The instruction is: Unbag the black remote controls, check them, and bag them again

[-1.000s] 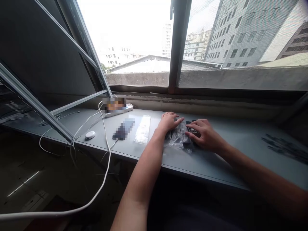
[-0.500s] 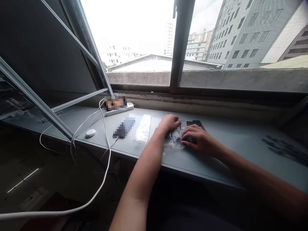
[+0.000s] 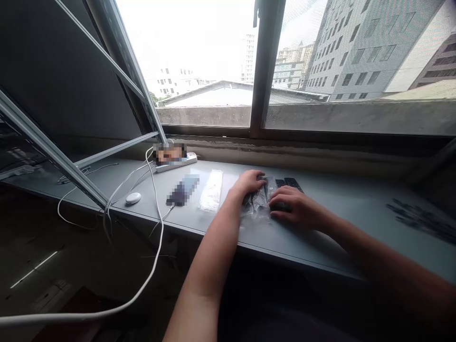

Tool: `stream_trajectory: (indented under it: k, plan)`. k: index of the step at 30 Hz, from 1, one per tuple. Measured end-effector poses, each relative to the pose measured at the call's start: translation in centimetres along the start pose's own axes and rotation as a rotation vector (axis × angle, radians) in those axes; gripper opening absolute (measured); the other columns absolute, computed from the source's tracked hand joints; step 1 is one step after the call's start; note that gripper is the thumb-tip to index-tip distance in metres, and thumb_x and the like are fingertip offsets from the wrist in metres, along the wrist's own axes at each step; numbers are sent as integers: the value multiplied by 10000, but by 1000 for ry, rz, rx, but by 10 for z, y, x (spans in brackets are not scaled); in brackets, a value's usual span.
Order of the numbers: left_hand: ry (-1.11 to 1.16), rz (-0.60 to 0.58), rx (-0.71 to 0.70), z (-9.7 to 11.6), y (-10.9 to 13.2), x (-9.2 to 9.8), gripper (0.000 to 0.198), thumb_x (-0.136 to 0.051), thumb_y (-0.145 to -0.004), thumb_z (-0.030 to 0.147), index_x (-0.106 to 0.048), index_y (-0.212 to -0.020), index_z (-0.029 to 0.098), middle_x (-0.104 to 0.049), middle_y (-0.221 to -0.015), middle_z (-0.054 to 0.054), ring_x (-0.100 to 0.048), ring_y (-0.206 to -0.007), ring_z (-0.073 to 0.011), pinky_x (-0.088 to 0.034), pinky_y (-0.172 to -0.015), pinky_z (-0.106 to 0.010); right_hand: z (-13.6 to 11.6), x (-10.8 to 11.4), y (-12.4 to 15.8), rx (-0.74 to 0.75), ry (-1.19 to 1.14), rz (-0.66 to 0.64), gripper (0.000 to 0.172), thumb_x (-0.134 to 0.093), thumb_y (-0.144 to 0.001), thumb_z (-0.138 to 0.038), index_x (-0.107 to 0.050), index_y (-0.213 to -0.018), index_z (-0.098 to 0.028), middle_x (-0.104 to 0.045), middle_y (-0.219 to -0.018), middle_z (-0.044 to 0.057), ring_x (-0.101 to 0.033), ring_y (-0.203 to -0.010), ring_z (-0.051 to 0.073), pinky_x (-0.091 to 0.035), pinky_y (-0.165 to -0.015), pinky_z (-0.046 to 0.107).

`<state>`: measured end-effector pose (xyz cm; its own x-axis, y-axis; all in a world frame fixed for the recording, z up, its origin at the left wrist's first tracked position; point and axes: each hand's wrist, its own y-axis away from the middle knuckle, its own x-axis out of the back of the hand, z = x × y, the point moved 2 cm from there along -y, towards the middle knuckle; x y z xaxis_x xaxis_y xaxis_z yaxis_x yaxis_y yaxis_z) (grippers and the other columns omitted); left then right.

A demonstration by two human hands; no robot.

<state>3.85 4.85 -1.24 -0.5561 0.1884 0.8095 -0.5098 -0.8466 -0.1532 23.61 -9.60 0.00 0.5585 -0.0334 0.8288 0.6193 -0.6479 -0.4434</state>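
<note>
A crinkled clear plastic bag (image 3: pixel 259 202) lies flat on the grey tabletop between my hands, with something dark showing at its left. Across its upper left side rests my left hand (image 3: pixel 251 181), fingers bent onto the plastic. My right hand (image 3: pixel 295 205) is curled at the bag's right edge, thumb toward me. Between its thumb and fingers a black object (image 3: pixel 281 206) shows in part, and it looks like a remote control. Just beyond that hand lie black remote controls (image 3: pixel 292 183) with buttons, partly covered by my fingers.
Left of my arm lie a white plastic packet (image 3: pixel 212 191), a blurred-out phone-like thing (image 3: pixel 183 190) on a cable and a round white device (image 3: pixel 133 198). A power strip (image 3: pixel 177 164) stands behind. Dark slender items (image 3: pixel 422 217) lie far right. A metal frame (image 3: pixel 89 185) and a white cable (image 3: pixel 160 237) cross the left side.
The plastic bag now spreads a little flatter and nearer the table's front edge. My right hand has shifted very slightly; my left hand stays almost where it was.
</note>
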Motion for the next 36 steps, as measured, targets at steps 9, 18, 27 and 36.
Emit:
stream_trajectory:
  k: [9,18,27,36]
  plan:
    - [-48,-5,1,0,0,0,429,-725,-1057,379,-807,-1456,244,-766,-1563,-99,-704,-1457,-286,-516,-1233,-341,-3,-2,-3,27,-24,-2,134,-720,-1093,-305,-775,-972,-297,-852,-1128,68,-778,-1097,312,-566,-1061,521]
    - [-65,3,-7,-3,-3,-2,457,-711,-1061,382,-799,-1482,229,-760,-1573,-101,-699,-1478,-294,-508,-1262,-346,-2,-2,0,-29,11,8,116,-643,-1121,-299,-686,-1017,-274,-799,-1112,103,-746,-1050,331,-551,-1050,545]
    - [-48,19,-3,-3,-3,-2,456,-698,-1064,370,-799,-1485,226,-768,-1561,-100,-703,-1475,-293,-512,-1260,-344,-7,10,1,-156,-107,206,89,-572,-1170,-357,-631,-1128,-305,-783,-1207,105,-765,-1124,336,-607,-995,515]
    - [-33,37,-15,-5,-3,-4,537,-732,-1028,374,-767,-1530,187,-763,-1560,-125,-691,-1478,-316,-505,-1276,-379,-16,19,2,-349,-268,424,119,-652,-1138,-417,-605,-1152,-308,-798,-1362,121,-783,-1262,342,-647,-1110,559]
